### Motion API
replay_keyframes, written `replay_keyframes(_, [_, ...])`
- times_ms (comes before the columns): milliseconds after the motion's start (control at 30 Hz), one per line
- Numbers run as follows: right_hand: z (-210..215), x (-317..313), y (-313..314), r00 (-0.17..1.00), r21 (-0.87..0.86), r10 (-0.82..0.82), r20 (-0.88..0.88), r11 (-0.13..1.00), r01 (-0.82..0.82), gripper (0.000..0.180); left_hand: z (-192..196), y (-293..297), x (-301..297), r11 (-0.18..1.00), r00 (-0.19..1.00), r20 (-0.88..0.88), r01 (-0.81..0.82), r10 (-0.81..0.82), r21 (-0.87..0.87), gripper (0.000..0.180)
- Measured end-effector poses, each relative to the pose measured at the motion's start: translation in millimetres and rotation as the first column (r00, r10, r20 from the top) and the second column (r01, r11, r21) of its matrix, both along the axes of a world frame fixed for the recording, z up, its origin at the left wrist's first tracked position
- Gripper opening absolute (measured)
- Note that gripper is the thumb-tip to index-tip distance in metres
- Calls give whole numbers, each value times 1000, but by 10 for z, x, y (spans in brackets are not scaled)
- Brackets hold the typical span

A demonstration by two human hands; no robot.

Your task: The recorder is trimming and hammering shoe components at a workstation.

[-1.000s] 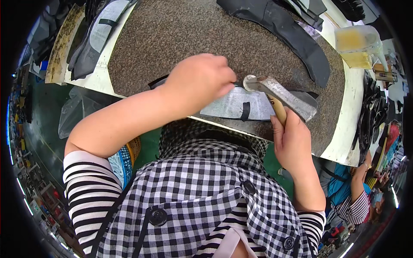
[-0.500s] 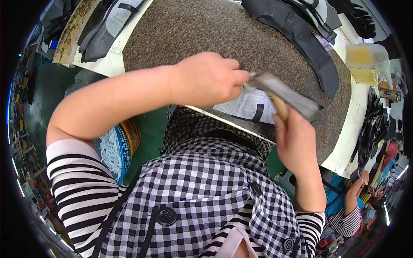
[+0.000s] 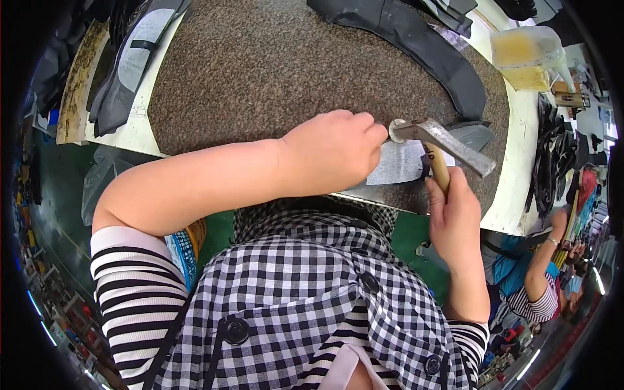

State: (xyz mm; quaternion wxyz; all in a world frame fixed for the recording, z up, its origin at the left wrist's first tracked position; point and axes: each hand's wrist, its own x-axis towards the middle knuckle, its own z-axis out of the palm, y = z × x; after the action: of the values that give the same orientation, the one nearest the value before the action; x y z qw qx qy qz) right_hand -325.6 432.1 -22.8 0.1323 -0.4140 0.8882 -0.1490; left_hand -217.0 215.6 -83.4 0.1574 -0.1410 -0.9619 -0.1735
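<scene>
My right hand (image 3: 455,214) grips the wooden handle of a hammer (image 3: 448,144). The hammer's round striking face is close beside my left fingertips, above the work surface. My left hand (image 3: 338,153) is closed, its fingers curled at the left part of a dark flat piece with a light grey fabric patch (image 3: 392,164). Whatever those fingers pinch is hidden behind the hand. The piece lies near the table's front edge, partly covered by my left hand and the hammer. A black strip shows on the patch by the hammer handle.
The table has a speckled brown mat (image 3: 260,71). A long black curved piece (image 3: 416,45) lies at its far right. Similar patched pieces (image 3: 133,65) lie at the left. A translucent container (image 3: 526,62) stands at the right; a blue basket (image 3: 183,257) is below. Another person (image 3: 536,279) is at right.
The hammer, blurred by motion before, is now sharp, with its face beside my left fingertips. My left hand appears a little lower and farther right. The whole view has shifted somewhat.
</scene>
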Motion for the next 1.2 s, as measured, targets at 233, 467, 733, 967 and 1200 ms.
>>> replay_keyframes(233, [-18,-18,-4,996,23,85,8,996,-85,25,11,-179,58,1000,999,34,8,-9,13,26])
replay_keyframes(467, [-38,2,-54,977,-6,211,-20,977,-211,29,85,-318,187,994,983,167,-90,79,65,27])
replay_keyframes(733, [-23,46,-214,962,-5,273,9,962,-273,20,32,-385,358,988,989,102,-114,104,103,27])
replay_keyframes(967, [84,110,-353,962,88,261,81,960,-268,21,70,-304,458,977,978,23,-209,208,38,17])
replay_keyframes(1200, [98,87,-394,934,98,348,87,930,-355,22,49,-62,523,942,939,79,-332,336,-52,26])
